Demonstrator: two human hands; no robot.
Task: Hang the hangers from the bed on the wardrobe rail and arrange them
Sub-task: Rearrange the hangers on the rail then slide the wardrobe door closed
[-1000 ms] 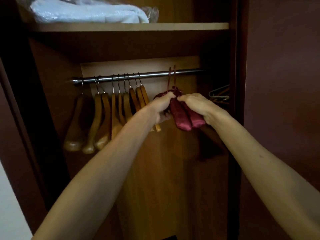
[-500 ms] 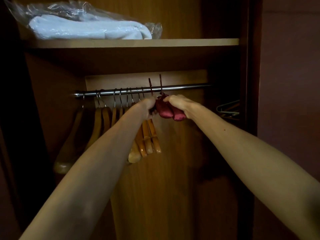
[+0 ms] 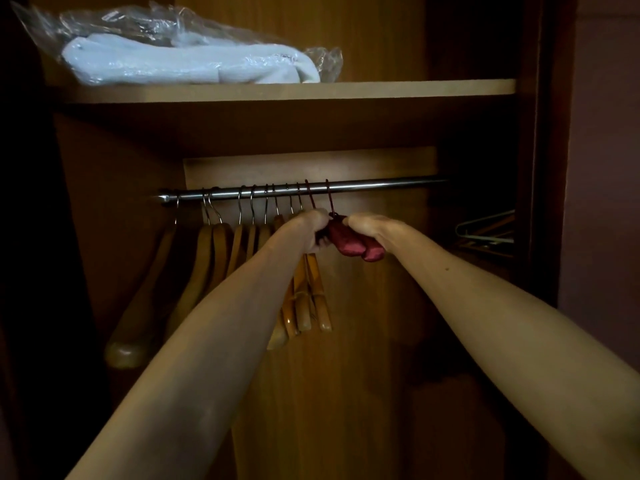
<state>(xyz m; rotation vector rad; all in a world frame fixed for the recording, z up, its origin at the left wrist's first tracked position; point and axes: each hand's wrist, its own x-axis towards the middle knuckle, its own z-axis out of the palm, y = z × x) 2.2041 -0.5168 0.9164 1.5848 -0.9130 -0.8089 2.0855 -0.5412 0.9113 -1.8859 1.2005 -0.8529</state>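
Note:
A metal rail point(image 3: 381, 184) runs across the open wardrobe under a shelf. Several wooden hangers point(image 3: 221, 251) hang on its left half. Two dark red padded hangers point(image 3: 349, 242) sit just right of them, their hooks over the rail. My left hand point(image 3: 313, 230) grips the left side of the red hangers, fingers curled. My right hand point(image 3: 367, 226) grips their right side from above. The red hangers' middle parts are hidden behind both hands.
A white folded textile in a clear plastic bag point(image 3: 187, 60) lies on the shelf point(image 3: 311, 90) above. More hangers point(image 3: 485, 230) rest in the dark right corner. The right half of the rail is bare. The wardrobe side wall point(image 3: 540, 168) stands close on the right.
The red hangers' hooks went from beside the rail to over it. Both hands rose with them towards the rail and shifted slightly left, closer to the wooden hangers.

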